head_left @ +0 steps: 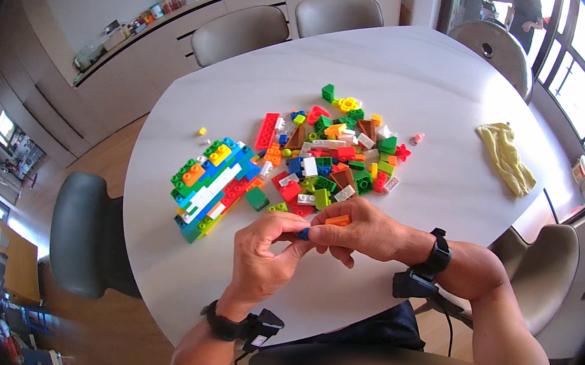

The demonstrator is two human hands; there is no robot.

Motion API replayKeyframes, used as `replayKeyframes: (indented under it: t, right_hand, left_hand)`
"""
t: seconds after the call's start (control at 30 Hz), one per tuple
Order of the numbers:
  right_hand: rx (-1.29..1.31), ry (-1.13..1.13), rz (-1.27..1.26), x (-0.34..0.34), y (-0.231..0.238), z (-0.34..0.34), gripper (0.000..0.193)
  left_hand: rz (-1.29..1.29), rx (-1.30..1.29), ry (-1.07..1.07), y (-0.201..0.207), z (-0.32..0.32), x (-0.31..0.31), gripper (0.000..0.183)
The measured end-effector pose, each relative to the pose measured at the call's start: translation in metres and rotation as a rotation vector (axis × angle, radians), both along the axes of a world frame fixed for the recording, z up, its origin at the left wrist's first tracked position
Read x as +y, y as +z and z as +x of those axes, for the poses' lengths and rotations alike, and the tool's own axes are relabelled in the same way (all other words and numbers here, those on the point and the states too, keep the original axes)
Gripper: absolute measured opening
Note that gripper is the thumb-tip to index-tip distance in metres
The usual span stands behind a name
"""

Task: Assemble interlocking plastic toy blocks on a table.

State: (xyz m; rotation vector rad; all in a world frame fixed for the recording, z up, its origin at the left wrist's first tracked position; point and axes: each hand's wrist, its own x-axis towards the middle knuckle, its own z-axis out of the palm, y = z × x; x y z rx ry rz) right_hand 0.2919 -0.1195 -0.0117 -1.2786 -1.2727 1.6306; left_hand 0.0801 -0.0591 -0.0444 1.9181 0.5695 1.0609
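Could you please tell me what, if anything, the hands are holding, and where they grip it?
Both hands pinch small building bricks together: the left hand grips a blue brick at its end, and the right hand holds an orange brick from above with its fingertips.

Fingers of both hands (315, 239) hide most of the small blue brick (304, 233) and orange brick (338, 220).

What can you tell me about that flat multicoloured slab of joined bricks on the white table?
The flat multicoloured slab of joined plastic bricks lies flat and slanted on the white table, left of the loose brick pile. Green, blue, orange, yellow, white and red studded pieces make up its top. No hand touches it; the left hand works just below and right of it.
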Motion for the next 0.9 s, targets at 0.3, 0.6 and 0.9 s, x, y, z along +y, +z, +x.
replayKeyframes:
  t: [0.3,0.6,0.9]
  right_hand:
    - [0.286,-0.048,-0.093,0.0,-0.006,0.0,0.039]
    - [-0.157,-0.452,0.438,0.018,-0.003,0.024,0.046]
    - [-0.457,-0.682,0.81,0.031,-0.029,0.044,0.059]
  left_hand:
    - [-0.274,-0.059,-0.078,0.015,-0.007,0.0,0.02]
    - [-0.007,-0.153,0.169,-0.001,0.001,0.012,0.079]
    - [0.188,0.377,0.409,0.001,-0.016,0.014,0.061]
